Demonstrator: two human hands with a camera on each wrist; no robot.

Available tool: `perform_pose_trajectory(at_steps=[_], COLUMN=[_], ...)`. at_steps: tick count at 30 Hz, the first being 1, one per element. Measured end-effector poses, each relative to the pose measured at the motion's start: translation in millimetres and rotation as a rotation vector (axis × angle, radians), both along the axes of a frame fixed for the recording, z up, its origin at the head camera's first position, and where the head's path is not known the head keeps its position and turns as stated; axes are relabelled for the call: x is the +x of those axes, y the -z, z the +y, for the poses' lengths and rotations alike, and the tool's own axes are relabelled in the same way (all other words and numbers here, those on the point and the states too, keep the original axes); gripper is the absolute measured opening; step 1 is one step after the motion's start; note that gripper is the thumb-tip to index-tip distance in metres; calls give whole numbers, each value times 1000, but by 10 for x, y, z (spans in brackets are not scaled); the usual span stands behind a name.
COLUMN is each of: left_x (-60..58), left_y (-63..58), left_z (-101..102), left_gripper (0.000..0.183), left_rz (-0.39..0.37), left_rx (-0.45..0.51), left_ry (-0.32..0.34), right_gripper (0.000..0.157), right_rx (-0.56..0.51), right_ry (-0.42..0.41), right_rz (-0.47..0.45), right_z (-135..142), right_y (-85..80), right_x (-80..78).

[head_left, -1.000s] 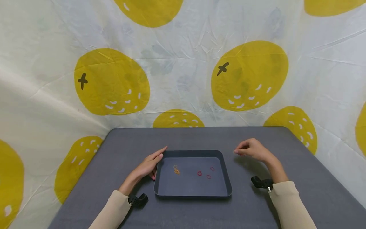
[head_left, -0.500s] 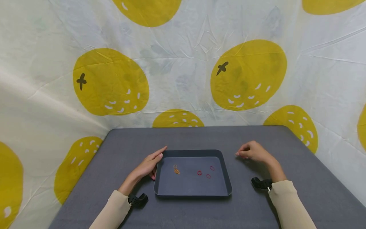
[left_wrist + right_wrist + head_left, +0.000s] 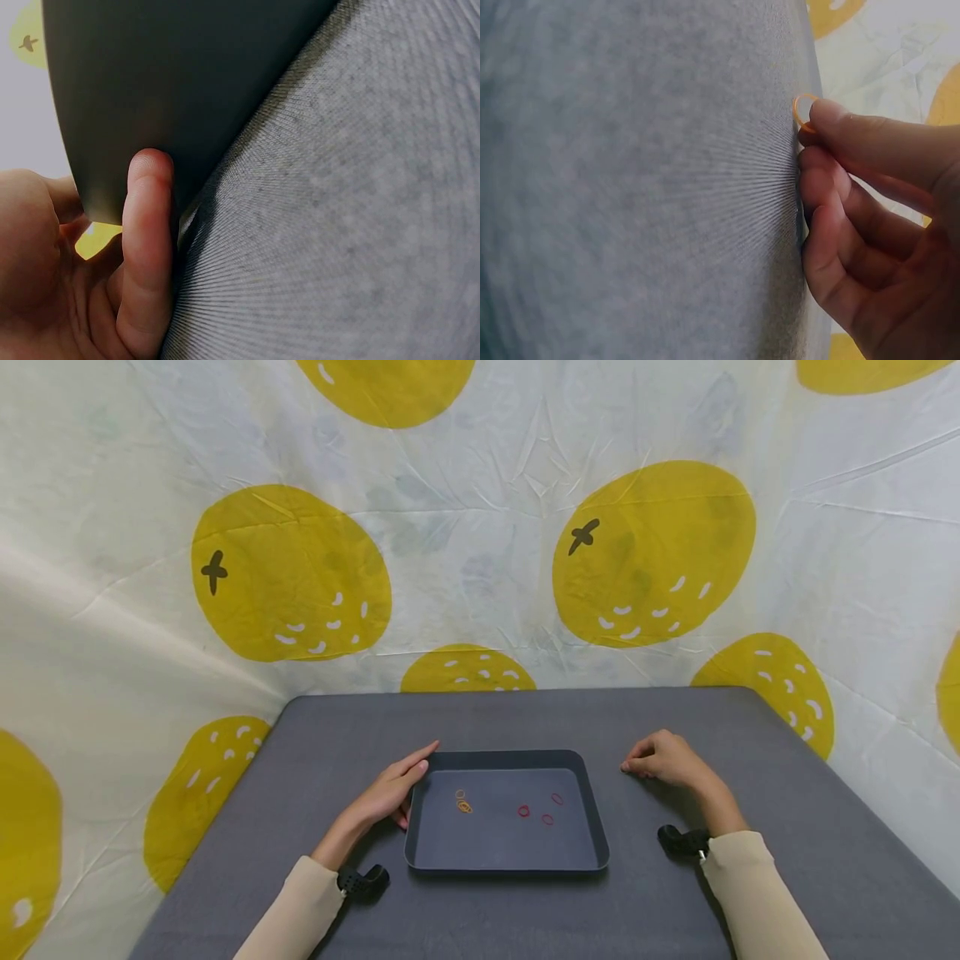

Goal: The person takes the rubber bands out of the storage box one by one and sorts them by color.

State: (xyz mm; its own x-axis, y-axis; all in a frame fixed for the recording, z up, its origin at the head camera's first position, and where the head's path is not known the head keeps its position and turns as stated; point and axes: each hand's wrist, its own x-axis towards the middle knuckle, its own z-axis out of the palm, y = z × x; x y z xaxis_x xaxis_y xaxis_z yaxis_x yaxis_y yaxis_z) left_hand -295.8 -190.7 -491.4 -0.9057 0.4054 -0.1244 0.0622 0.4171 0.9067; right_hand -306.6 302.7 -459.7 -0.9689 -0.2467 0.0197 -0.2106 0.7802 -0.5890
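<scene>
- Moved: right hand (image 3: pixel 666 757), its fingertips slightly lower and nearer the viewer than one second earlier; left hand (image 3: pixel 384 792) and tray (image 3: pixel 495 841) hold their places.
- Head view, left hand: at the tray's left side, thumb at the rim, index finger extended toward the far corner.
- Head view, tray: dark, rectangular, on a grey table (image 3: pixel 600 910); orange rings (image 3: pixel 465 807) in its left half, some overlapping; three red rings (image 3: pixel 523 811), set apart, in its right half.
- Head view, right hand: right of the tray, apart from it, fingertips together, low over the table.
- Head view, backdrop: white cloth (image 3: pixel 472 552), yellow fruit print.
- Left wrist view: one finger against the tray's outer wall, the wall clasped between thumb and fingers.
- Right wrist view: orange ring (image 3: pixel 795 110) pinched between thumb and forefinger, remaining fingers curled; contact with the table cannot be told.
</scene>
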Motion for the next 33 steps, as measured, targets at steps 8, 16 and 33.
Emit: perform_pose_trajectory(at_steps=[8, 16, 33], left_x=[-3, 0, -5], left_y=[14, 13, 2], left_z=[5, -3, -9], left_gripper=[48, 49, 51], left_rz=[2, 9, 2], left_rx=[-6, -12, -15], left_ry=[-4, -4, -8], right_gripper=[17, 17, 15], right_rx=[26, 29, 5], right_ry=[55, 68, 49], right_rz=[-4, 4, 28], right_z=[6, -25, -92], right_y=[20, 19, 36], right_x=[-20, -12, -30])
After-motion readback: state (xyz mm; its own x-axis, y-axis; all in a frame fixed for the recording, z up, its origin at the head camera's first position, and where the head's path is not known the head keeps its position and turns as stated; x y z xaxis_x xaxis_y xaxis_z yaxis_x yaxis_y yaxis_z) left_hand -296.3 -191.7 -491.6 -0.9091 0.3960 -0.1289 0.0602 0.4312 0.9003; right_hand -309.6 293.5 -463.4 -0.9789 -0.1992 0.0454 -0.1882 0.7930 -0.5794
